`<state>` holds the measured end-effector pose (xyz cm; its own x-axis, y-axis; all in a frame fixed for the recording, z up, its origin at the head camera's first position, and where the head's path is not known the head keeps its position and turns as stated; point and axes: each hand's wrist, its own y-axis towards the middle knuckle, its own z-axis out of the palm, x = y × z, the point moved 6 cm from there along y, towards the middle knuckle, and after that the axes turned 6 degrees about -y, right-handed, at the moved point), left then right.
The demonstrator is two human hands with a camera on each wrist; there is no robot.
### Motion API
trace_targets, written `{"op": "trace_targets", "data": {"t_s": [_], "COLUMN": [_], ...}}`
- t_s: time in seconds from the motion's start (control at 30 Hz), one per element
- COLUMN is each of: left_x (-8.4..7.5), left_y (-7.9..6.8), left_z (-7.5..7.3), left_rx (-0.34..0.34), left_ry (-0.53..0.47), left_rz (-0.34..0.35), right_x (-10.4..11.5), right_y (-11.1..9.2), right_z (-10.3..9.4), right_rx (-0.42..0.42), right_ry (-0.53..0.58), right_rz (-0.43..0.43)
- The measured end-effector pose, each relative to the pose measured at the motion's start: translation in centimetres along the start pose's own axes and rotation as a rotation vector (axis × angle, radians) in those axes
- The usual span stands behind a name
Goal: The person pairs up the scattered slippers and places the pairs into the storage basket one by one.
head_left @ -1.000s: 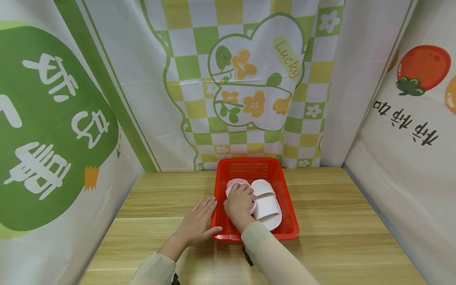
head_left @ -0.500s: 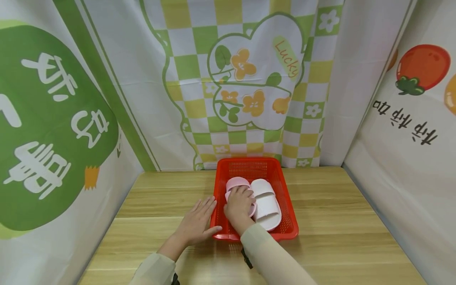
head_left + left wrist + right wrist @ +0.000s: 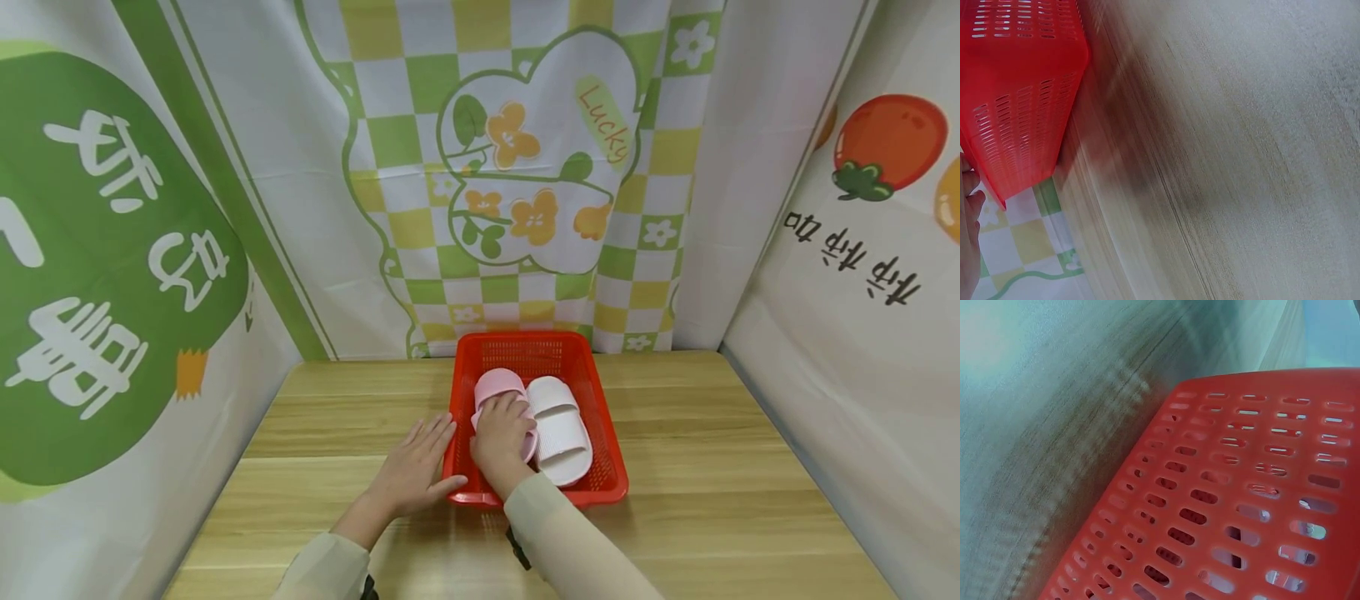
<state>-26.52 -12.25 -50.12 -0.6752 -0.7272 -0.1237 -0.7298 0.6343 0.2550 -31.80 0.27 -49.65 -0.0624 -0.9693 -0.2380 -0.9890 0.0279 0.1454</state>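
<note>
A red plastic basket (image 3: pixel 611 467) with slotted walls stands on the wooden table. Inside it on the right lies a white slide slipper (image 3: pixel 564 437), strap side up. To its left is a pink slide slipper (image 3: pixel 498 382), partly covered by my right hand (image 3: pixel 501 437). That hand holds the pink slipper around its strap, with the fingers bent over it; the thumb is hidden. My left hand (image 3: pixel 412 471) rests against the basket's left rim, fingers straight and thumb near the front corner. Only the left fingers (image 3: pixel 971 194) show beside the basket in the left wrist view.
The wooden table (image 3: pixel 712 450) extends on both sides of the basket. A checked cloth (image 3: pixel 517 308) hangs right behind the basket, and printed cloths (image 3: pixel 847 358) close off the left and right sides.
The pink slipper has shifted slightly away and to the left, showing more of its toe end. The right fingers have loosened a little over it. The left hand has stayed put.
</note>
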Motion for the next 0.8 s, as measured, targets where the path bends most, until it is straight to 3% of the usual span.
{"op": "trace_targets", "data": {"t_s": [0.8], "left_x": [0.01], "left_y": [0.11], "left_z": [0.02], "left_rx": [0.004], "left_ry": [-0.002], "left_rz": [0.000], "right_x": [0.20], "right_y": [-0.21], "right_z": [0.89], "right_rx": [0.032], "right_ry": [-0.041], "right_rz": [-0.053]}}
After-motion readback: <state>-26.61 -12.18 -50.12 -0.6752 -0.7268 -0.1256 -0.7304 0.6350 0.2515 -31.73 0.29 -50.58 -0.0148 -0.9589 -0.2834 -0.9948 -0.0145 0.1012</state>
